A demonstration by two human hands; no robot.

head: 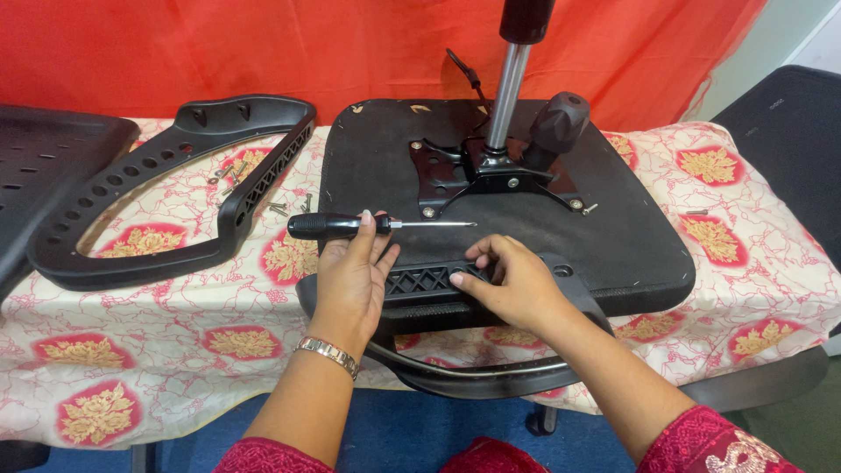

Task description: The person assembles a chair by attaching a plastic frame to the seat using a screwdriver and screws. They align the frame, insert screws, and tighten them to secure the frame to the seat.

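Head view, chair assembly on a cloth-covered table (175,368). Left hand (350,276) fingers curled loosely over black-handled screwdriver (350,226), lying flat across upturned seat base (631,236). Right hand (517,280) pressed, fingers bent, on armrest bracket (429,282) at near seat edge. Advisable: bracket held flush, holes aligned, before driving. Loose screws (279,208) beside second armrest (175,188), left.
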